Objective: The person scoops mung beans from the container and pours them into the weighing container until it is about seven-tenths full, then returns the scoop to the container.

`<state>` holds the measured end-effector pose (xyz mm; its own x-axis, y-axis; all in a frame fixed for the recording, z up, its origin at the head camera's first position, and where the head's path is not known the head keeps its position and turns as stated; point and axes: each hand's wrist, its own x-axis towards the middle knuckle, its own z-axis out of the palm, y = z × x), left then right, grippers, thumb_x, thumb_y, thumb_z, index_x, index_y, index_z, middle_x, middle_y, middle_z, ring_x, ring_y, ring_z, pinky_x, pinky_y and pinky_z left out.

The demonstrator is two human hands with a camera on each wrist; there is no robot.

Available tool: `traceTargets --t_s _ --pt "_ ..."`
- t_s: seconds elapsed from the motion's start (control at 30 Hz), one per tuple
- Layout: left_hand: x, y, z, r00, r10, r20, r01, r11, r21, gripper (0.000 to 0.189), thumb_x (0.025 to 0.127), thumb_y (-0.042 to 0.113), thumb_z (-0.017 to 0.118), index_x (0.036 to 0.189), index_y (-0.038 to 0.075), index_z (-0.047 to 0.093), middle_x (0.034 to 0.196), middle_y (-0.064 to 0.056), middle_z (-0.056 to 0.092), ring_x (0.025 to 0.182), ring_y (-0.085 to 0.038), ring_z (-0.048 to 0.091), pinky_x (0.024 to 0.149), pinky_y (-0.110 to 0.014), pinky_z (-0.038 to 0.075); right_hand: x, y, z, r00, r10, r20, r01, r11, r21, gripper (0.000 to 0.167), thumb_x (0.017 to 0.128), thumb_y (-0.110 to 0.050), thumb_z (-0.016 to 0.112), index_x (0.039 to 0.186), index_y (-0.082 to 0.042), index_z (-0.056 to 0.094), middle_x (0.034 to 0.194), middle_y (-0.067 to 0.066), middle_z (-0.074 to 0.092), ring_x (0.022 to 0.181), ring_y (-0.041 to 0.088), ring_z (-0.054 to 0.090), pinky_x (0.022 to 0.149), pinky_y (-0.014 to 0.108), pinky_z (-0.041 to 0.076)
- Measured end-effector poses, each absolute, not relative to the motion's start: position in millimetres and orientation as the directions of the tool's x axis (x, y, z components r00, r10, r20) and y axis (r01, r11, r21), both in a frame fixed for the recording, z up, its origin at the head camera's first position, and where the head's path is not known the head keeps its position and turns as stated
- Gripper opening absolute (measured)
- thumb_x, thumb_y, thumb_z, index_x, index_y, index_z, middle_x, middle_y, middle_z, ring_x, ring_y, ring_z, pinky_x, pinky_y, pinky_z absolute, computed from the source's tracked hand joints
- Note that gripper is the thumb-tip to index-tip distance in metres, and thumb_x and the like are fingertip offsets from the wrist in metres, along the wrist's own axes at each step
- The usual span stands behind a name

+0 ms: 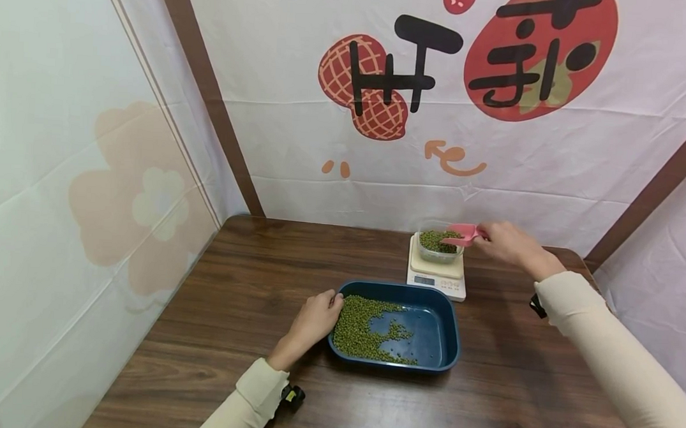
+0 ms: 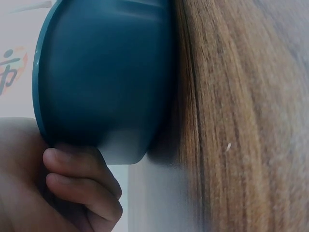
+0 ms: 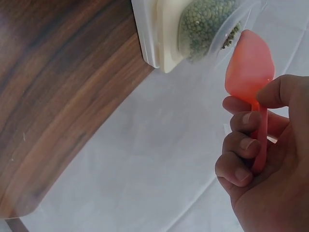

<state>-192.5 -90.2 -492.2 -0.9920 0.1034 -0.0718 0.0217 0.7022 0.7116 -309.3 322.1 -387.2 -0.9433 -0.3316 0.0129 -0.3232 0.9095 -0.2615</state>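
My right hand (image 1: 508,243) grips the handle of a pink scoop (image 3: 251,65), its fingers curled around it. The scoop's tip is over a clear plastic container (image 1: 440,256) that holds green beans (image 1: 434,240), probably mung beans. Under the container is a white kitchen scale (image 1: 453,288) with a small display at its front. My left hand (image 1: 313,318) holds the left rim of a dark blue basin (image 1: 426,332), fingers bent at its outer wall in the left wrist view. More green beans (image 1: 356,329) cover the basin's left side, with bare bottom showing at right.
The basin and scale stand on a dark wood-grain table (image 1: 248,286), the scale near its back edge. A white printed cloth (image 1: 288,141) hangs right behind the table, and another cloth (image 1: 661,304) hangs along the right side.
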Motion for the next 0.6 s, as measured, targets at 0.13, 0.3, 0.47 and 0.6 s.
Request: traceTargets --t_s 0.13,0.3,0.47,0.6 --pt "-193 -90 -492 -0.992 0.103 -0.071 0.023 0.707 0.707 0.041 0.115 0.029 0.044 0.077 0.015 0.043 0.062 0.001 0.036 0.050 -0.015 0.031 0.052 -0.029 0.031 -311 323 -383 -0.938 -0.347 0.017 -0.340 0.908 -0.244 0.019 0.105 -0.021 0.057 0.097 -0.006 0.065 0.069 0.002 0.045 0.062 0.017 0.042 0.062 0.034 0.034" --pt "-192 -90 -491 -0.992 0.103 -0.070 0.024 0.709 0.704 0.041 0.115 0.029 0.044 0.077 0.015 0.043 0.062 0.001 0.037 0.051 -0.015 0.031 0.052 -0.029 0.031 -313 324 -376 -0.934 -0.357 0.019 -0.353 0.911 -0.212 0.018 0.103 -0.021 0.059 0.093 -0.007 0.064 0.071 0.003 0.048 0.064 0.019 0.045 0.062 0.035 0.035" --pt "-191 -90 -491 -0.992 0.105 -0.073 0.023 0.706 0.708 0.041 0.115 0.029 0.044 0.077 0.015 0.043 0.062 0.001 0.037 0.051 -0.015 0.032 0.052 -0.029 0.031 -313 324 -370 -0.928 -0.372 0.037 -0.373 0.914 -0.161 0.017 0.099 -0.022 0.062 0.087 -0.010 0.061 0.071 0.003 0.048 0.066 0.020 0.046 0.062 0.035 0.034" --pt "-191 -90 -491 -0.991 0.107 -0.078 0.020 0.705 0.709 0.041 0.115 0.030 0.044 0.077 0.015 0.043 0.062 0.001 0.037 0.050 -0.015 0.031 0.052 -0.029 0.031 -313 324 -367 -0.926 -0.375 0.044 -0.378 0.915 -0.139 0.019 0.098 -0.021 0.063 0.083 -0.012 0.058 0.071 0.003 0.047 0.067 0.021 0.047 0.062 0.036 0.034"
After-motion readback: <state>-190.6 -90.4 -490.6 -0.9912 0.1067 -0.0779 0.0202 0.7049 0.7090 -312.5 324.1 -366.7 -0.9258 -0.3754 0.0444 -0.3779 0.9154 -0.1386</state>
